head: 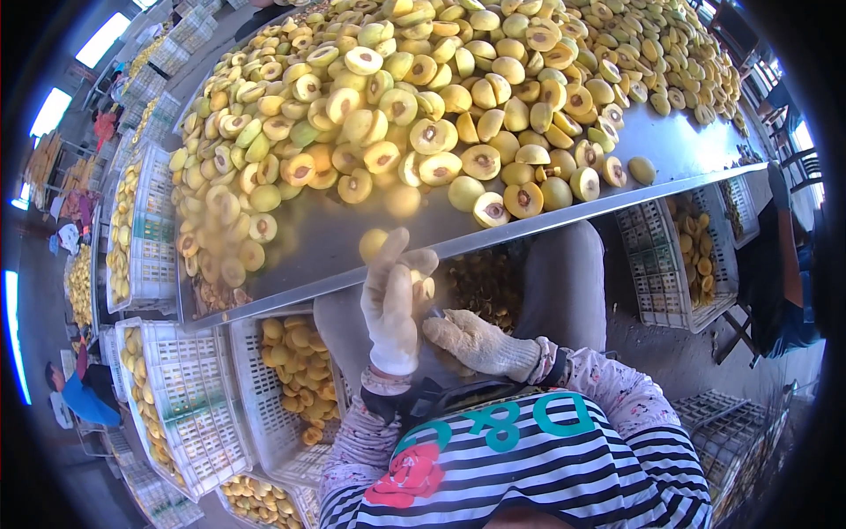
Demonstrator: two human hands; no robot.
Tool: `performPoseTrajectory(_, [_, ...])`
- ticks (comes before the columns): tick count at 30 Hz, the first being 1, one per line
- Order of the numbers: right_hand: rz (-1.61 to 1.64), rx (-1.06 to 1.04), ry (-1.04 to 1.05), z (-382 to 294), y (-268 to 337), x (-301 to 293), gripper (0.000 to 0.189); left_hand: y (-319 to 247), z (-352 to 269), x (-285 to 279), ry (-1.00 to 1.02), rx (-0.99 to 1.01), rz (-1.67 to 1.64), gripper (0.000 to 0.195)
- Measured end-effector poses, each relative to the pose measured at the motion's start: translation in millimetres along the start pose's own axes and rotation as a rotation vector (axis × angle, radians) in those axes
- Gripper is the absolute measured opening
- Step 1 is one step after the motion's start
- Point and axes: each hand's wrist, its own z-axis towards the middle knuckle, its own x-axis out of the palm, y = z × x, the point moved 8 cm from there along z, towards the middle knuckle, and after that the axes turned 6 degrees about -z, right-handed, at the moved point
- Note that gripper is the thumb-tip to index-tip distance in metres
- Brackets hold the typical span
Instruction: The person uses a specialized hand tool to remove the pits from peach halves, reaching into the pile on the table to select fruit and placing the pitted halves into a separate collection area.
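Note:
My left hand point(391, 314), in a pale work glove, is raised at the front edge of the metal table point(310, 264). It holds a yellow stone-fruit half point(424, 287) between thumb and fingers. My right hand point(486, 340), in a knitted glove, is just below and to the right, curled around a small tool point(433, 313). Only a dark, blurred bit of that tool shows between the hands. Another fruit point(373, 244) appears just behind my left fingertips. Many halved stone fruits point(433, 135), several with brown pits in them, are heaped across the table.
White plastic crates of fruit stand to the left point(192, 397), by my left leg point(291, 423) and to the right point(661, 264). Brown scraps point(486, 284) lie below, between my knees. The table's raised metal lip point(476, 243) crosses before me. A person in blue point(92, 397) is far left.

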Motion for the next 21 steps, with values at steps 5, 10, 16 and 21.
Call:
performPoseTrajectory(5, [-0.135, -0.134, -0.127, -2, 3, -6, 0.044, 5, 8, 11, 0.164, -0.205, 0.256, 0.040])
performPoseTrajectory(10, [0.129, 0.067, 0.099, -12, -1, 10, 0.039, -10, -18, 13, -0.127, 0.169, 0.070, 0.040])
performPoseTrajectory(16, [0.408, 0.135, 0.348, -24, 7, 26, 0.045, -6, -9, 11, 0.034, 0.063, 0.190, 0.031])
performPoseTrajectory(21, [0.733, 0.157, 0.538, -36, 5, 36, 0.051, 5, -2, 19, 0.218, -0.037, -0.048, 0.032])
